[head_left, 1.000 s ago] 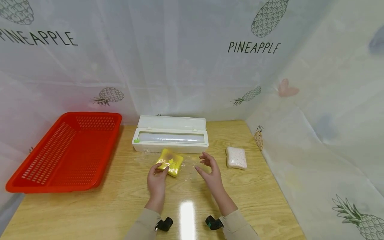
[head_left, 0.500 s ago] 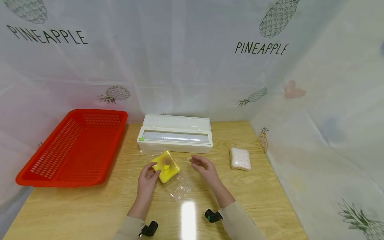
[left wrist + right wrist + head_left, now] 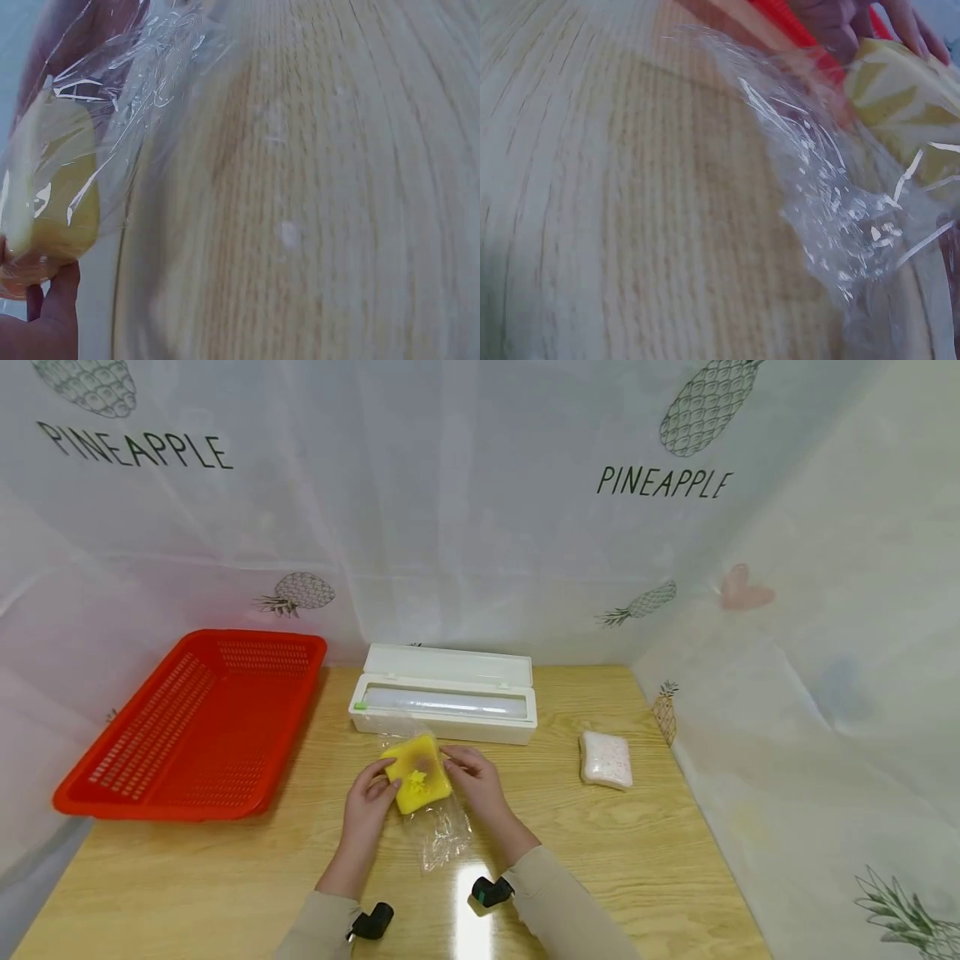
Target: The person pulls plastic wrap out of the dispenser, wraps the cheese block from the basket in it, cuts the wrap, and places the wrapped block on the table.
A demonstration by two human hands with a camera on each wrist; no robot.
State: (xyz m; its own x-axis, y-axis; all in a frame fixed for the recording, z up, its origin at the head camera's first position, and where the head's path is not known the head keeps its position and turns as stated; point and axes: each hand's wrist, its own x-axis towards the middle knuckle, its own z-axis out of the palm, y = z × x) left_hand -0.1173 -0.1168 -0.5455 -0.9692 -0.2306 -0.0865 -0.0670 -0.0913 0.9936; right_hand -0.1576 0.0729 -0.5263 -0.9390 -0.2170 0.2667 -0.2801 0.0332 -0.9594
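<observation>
In the head view, a yellow, toast-shaped slice (image 3: pixel 415 781) with a brownish patch and a raised yellow shape is tilted above the table. Clear cling film (image 3: pixel 444 842) covers it and trails below towards the front of the table; the right wrist view shows the film (image 3: pixel 832 202) crumpled. My left hand (image 3: pixel 363 817) pinches the slice's left edge, thumb in front. At its upper right edge, my right hand (image 3: pixel 482 787) pinches the wrapped slice between thumb and fingers. Fingers support the slice (image 3: pixel 67 187) from below in the left wrist view.
Behind the hands stands a white cling film box (image 3: pixel 450 727), lid up, roll (image 3: pixel 442 702) inside. A red perforated basket (image 3: pixel 300 727) stands on the left. On the right lies a white, pink-speckled slice (image 3: pixel 606 760). Pineapple-print sheeting (image 3: pixel 480 543) surrounds the wooden table (image 3: pixel 645 852).
The slice has turned and tipped up in my left hand, film swinging down below it. My right hand has moved left from beside the slice onto its right edge.
</observation>
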